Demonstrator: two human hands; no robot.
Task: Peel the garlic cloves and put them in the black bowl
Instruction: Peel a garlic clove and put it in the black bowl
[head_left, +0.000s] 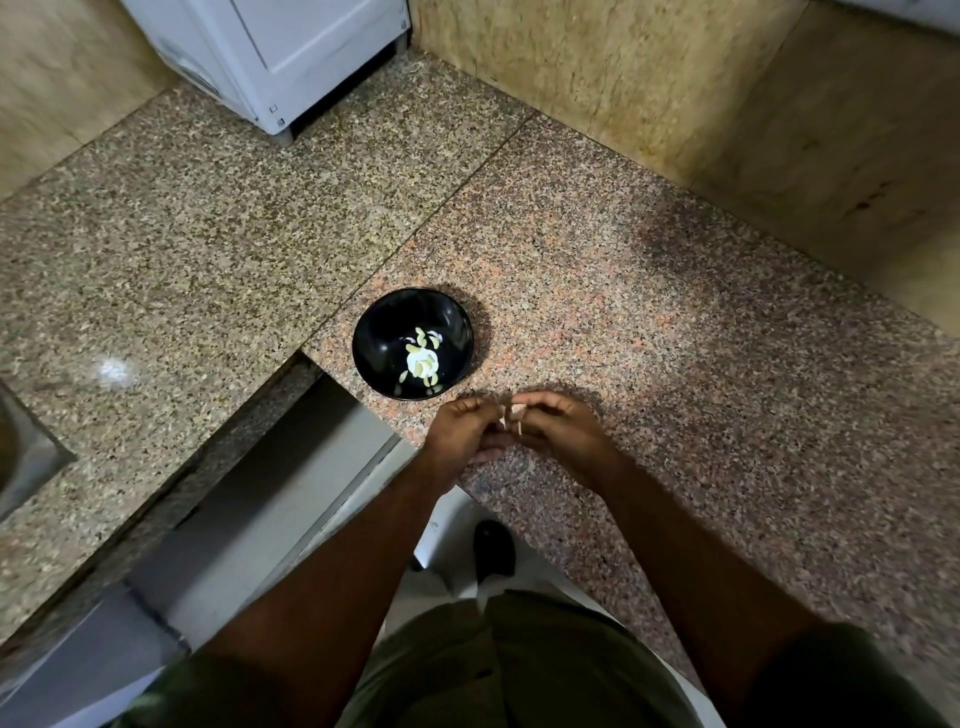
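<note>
Taking the bowl (413, 343) as the landmark, far to its left the corner of a steel sink (26, 452) shows at the frame's edge, sunk into the counter (675, 322). Up and to the left of the bowl stands a white appliance (270, 52), pushed back against the wall. The bowl itself sits on the granite near the counter's inner corner, and pale peeled cloves (423, 361) lie in its bottom, so some of the task appears done. Just below and right of the bowl, close enough that a finished clove could probably be dropped in with a short reach, the two hands meet over the counter. The left hand (465, 434) has its fingers curled in toward the right, and the right hand (558, 431) curls back toward it; both pinch one clove (514, 413) between their fingertips, with a strip of pale skin seeming to hang from it. The hands are together, clamped on that clove, likely so that one can steady it while the other pulls the skin away; which does which cannot be told. The clove is held in the air, clear of the bowl's rim, and is judged not yet fully peeled.
</note>
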